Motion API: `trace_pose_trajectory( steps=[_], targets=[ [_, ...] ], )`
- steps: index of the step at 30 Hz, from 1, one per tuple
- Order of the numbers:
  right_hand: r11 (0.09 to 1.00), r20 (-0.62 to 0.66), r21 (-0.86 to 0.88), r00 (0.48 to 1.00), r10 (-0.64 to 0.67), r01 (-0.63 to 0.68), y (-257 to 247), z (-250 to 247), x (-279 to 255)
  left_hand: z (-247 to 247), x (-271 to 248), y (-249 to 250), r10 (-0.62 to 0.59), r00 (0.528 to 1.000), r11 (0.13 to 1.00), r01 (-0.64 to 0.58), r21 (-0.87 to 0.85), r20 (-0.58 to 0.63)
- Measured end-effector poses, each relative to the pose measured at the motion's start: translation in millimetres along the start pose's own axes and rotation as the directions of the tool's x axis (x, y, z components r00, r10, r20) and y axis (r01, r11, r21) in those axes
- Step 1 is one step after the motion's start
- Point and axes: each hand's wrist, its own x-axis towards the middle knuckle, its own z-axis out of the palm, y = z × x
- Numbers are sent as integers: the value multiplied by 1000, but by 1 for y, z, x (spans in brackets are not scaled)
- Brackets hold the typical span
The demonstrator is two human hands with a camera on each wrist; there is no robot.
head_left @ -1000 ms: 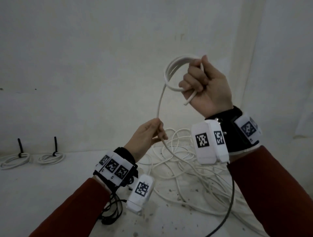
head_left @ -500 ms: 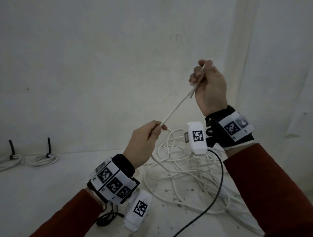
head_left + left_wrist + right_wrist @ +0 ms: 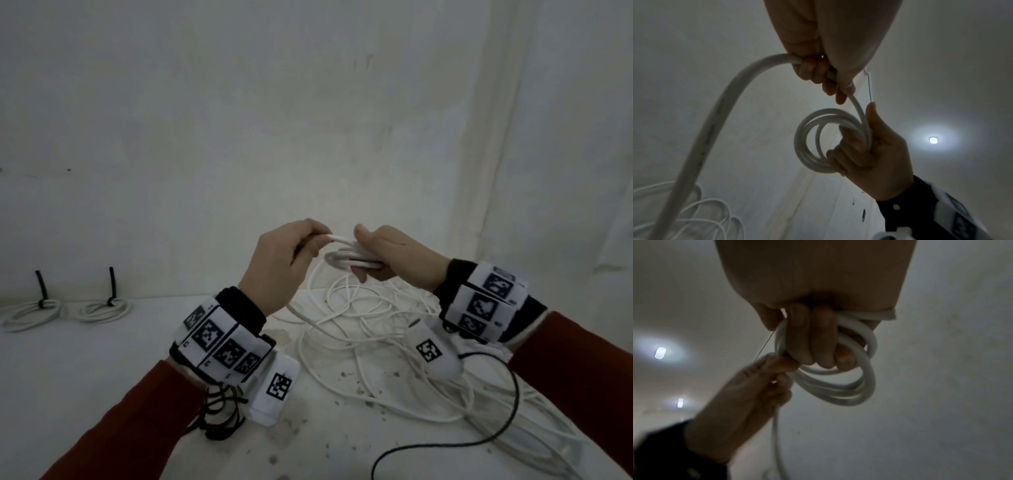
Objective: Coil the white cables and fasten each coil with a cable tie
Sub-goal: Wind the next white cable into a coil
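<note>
Right hand (image 3: 397,255) at frame center of the head view, fingers curled through a small coil (image 3: 352,263) of white cable, thumb on top; several loops stacked, held roughly flat. Right wrist view shows the fingers (image 3: 813,340) passing through the coil's middle, loops hanging below them. Left hand (image 3: 279,262) just beside it, center-left, fingers curled round the white cable (image 3: 337,239) where it runs into the coil; hands nearly touching. Left wrist view: cable enters the left fist from the left side of the frame, exits between thumb and fingers, joins the coil in the right hand at center-right.

From the left hand the cable drops to a loose tangle of white cable (image 3: 370,329) on the white table (image 3: 85,370), lower center to lower right of the head view, under both wrists. Two finished coils (image 3: 65,310) lie at the far left edge, mid-height, side by side but apart, each with a black cable tie (image 3: 111,286) sticking upright. Black wire (image 3: 479,442) loops across the lower right from the right wrist unit. Bunch of black ties or cords (image 3: 219,414) under the left wrist, lower left of center; cannot tell which. Both wrists carry bands with black-and-white markers (image 3: 219,342); red-brown sleeves (image 3: 113,435). White wall (image 3: 239,120) behind. Ceiling lights visible in both wrist views.
</note>
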Motion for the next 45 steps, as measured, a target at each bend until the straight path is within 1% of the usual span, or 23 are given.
trace_pose_trajectory(
  steps=[2, 4, 5, 6, 8, 11, 13, 15, 16, 18, 21, 22, 24, 25, 26, 29, 31, 32, 37, 39, 41, 43, 45],
  targets=[
    [971, -59, 234, 997, 57, -41, -5, 9, -3, 8, 4, -2, -27, 999, 1000, 27, -11, -22],
    [892, -125, 452, 988, 89, -23, -7, 14, -1, 15, 7, 0, -143, 990, 982, 143, -121, 13],
    [857, -171, 516, 981, 90, 11, -8, 15, 1, 16, 9, 3, -232, 971, 943, 240, -230, 63],
    [821, -209, 569, 973, 99, 39, -8, 16, 3, 17, 10, 7, -312, 942, 879, 336, -339, 125],
    [748, -243, 660, 962, 124, 70, -10, 18, 7, 18, 13, 10, -413, 889, 750, 455, -479, 198],
    [684, -204, 723, 976, 72, 101, -12, 23, 10, 17, 17, 15, -471, 856, 643, 499, -580, 213],
    [605, -122, 792, 992, 21, 84, -13, 24, 10, 16, 20, 19, -501, 845, 612, 497, -615, 185],
    [510, -24, 860, 1000, -15, 28, -13, 22, 9, 17, 22, 23, -515, 845, 592, 474, -652, 147],
    [479, 22, 878, 999, -36, -2, -13, 22, 9, 17, 22, 25, -516, 848, 592, 457, -664, 123],
    [461, 85, 886, 995, -60, -48, -16, 24, 7, 19, 21, 25, -524, 848, 626, 442, -642, 73],
    [496, 93, 866, 995, -24, -69, -19, 30, 6, 23, 20, 19, -528, 848, 724, 479, -496, 48],
    [506, 83, 860, 996, -13, -65, -20, 32, 5, 23, 20, 18, -524, 849, 725, 486, -488, 67],
    [497, 72, 865, 997, -3, -61, -19, 32, 7, 23, 20, 18, -518, 846, 677, 494, -545, 124],
    [477, 77, 876, 997, 3, -69, -19, 31, 9, 23, 19, 17, -506, 852, 667, 485, -565, 135],
    [446, 84, 892, 996, 6, -78, -18, 29, 11, 22, 17, 16, -493, 860, 685, 475, -553, 129],
    [305, 50, 952, 997, -53, -32, -15, 19, 17, 20, 5, 6, -461, 881, 749, 449, -486, 104],
    [238, 17, 971, 994, -111, 10, -17, 13, 21, 19, -1, 1, -491, 864, 726, 476, -495, 111],
    [224, -1, 974, 991, -136, 31, -18, 12, 23, 19, -3, -1, -509, 852, 701, 492, -516, 121],
    [210, -150, 959, 971, -188, 189, -30, 1, 40, 32, -8, -9, -549, 810, 511, 520, -685, 207],
    [202, -195, 951, 962, -191, 233, -35, -7, 49, 40, -13, -11, -532, 804, 460, 539, -706, 267],
    [232, -226, 935, 956, -189, 267, -39, -15, 57, 51, -19, -9, -511, 781, 421, 591, -688, 358],
    [262, -256, 917, 947, -195, 302, -44, -24, 64, 62, -27, -6, -496, 732, 408, 671, -620, 466],
    [310, -296, 886, 935, -194, 344, -49, -36, 69, 68, -33, -4, -474, 702, 464, 712, -527, 531]
  ],
)
